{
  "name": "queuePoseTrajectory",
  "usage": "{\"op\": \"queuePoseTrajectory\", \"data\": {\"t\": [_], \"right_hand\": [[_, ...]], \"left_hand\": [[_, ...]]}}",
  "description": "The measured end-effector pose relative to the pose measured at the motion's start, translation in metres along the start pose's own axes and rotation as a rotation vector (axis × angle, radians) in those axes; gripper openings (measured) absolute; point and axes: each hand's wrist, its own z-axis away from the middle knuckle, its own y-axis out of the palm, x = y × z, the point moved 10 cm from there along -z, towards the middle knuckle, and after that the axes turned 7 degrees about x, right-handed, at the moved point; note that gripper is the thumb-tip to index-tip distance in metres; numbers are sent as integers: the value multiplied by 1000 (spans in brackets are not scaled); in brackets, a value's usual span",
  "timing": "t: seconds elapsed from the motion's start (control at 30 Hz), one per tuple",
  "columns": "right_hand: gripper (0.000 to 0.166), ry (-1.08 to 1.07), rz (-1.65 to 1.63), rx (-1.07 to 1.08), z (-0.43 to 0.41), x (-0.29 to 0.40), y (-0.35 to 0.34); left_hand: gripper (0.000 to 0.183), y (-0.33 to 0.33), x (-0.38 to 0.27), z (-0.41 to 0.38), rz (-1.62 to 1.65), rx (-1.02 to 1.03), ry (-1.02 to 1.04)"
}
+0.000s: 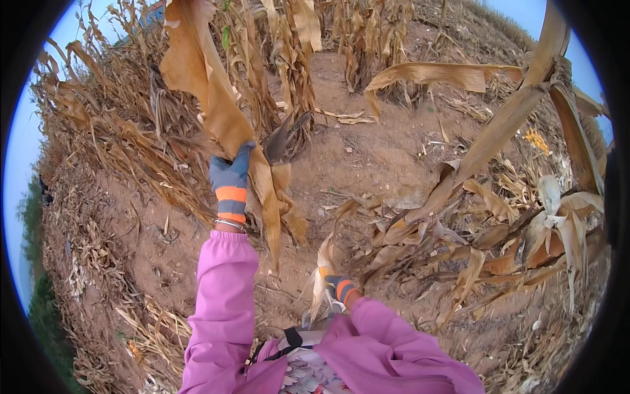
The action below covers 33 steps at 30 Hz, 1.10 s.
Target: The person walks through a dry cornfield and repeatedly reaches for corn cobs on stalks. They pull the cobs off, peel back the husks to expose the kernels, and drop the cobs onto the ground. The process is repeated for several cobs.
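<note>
My left hand [230,172], in a grey-blue work glove with an orange-striped cuff, is raised and closed around part of a dry standing corn plant. A broad brown corn leaf [216,93] runs down past it and hides some of the fingers. Lower down, close to my body, my right hand [339,287] wears a matching glove. It grips a pale, dry corn husk [326,253] with a yellow patch showing beside the fingers; whether that is a bare ear I cannot tell.
Dry corn stalks [123,143] lean thickly on the left, and more stand ahead [371,34]. At right, a bent stalk [492,133] slants over flattened stalks and husks [472,246]. Yellow corn ears [536,141] lie beyond it. Brown soil [354,157] shows between the rows.
</note>
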Motion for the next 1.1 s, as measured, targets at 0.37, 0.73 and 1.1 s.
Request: {"op": "queuePoseTrajectory", "data": {"t": [0.37,0.73,1.1], "right_hand": [[36,-100,-41,265,-135,55,44],[73,-1074,-28,87,188,483,273],[52,-928,52,154,54,236,178]], "left_hand": [[27,-13,-9,8,-219,77,-38],[29,-27,-11,21,-145,41,-151],[31,0,-24,48,-83,64,-79]]}}
